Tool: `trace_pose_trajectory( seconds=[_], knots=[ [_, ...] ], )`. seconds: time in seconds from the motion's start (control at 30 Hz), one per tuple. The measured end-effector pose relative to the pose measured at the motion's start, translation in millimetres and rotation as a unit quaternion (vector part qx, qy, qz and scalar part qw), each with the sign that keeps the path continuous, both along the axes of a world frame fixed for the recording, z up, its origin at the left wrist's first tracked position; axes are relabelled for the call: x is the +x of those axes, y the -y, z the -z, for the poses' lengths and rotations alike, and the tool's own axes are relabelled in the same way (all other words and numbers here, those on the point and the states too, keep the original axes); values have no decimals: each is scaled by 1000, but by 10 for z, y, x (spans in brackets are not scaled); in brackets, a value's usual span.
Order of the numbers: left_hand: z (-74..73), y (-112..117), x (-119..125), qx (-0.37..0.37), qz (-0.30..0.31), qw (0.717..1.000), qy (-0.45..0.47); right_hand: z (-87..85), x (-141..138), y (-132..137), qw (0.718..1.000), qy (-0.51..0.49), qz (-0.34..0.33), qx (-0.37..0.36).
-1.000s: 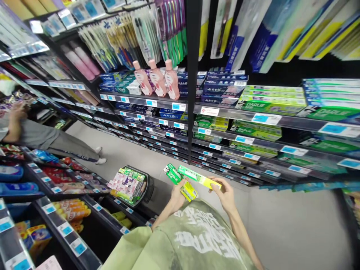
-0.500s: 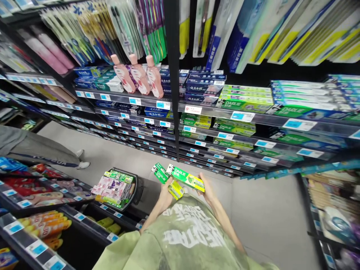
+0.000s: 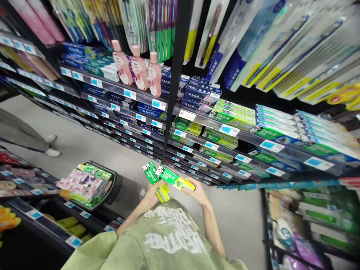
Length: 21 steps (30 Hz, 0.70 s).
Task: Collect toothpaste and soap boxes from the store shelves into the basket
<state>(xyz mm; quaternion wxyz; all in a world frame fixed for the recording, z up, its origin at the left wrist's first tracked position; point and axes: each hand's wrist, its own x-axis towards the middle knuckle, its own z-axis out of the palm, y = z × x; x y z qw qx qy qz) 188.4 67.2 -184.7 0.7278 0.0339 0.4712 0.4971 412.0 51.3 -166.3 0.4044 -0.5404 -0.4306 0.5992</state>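
Observation:
My left hand (image 3: 153, 193) is closed round a green and yellow toothpaste box (image 3: 162, 192), held tilted in front of my chest. A second toothpaste box (image 3: 174, 178), green with a yellow end and the word DARLIE, is gripped at its right end by my right hand (image 3: 197, 191). Its left end lies over the first box, close to the fingers of my left hand. Both boxes have their printed fronts up.
Ahead, a shelf (image 3: 210, 122) carries several rows of toothpaste boxes, with pink bottles (image 3: 139, 69) and hanging toothbrushes (image 3: 163, 30) above. A loaded basket (image 3: 114, 185) of boxes stands at left. Beyond it show a person's legs (image 3: 25, 129).
The view has turned, so the shelves look more slanted and the basket sits further left. Both hands keep their boxes, the boxes staying close together.

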Motion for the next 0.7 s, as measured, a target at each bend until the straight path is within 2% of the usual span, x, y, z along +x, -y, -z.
trace_pose_trajectory(
  seconds=[0.17, 0.4, 0.47, 0.57, 0.7],
  knots=[
    [9, 63, 8, 64, 42, 997, -16, -128, 378, -305, 997, 19, 71, 10],
    [106, 197, -144, 93, 86, 989, -79, -470, 801, -1261, 958, -14, 282, 53],
    [124, 234, -196, 84, 85, 989, -90, -533, 870, -1526, 957, 10, 285, 57],
    [126, 269, -264, 69, 71, 991, -95, -565, 918, -1838, 963, 94, 236, 90],
    [154, 254, -348, 68, 55, 992, -93, -525, 914, -2110, 939, 224, 198, 171]
  ],
)
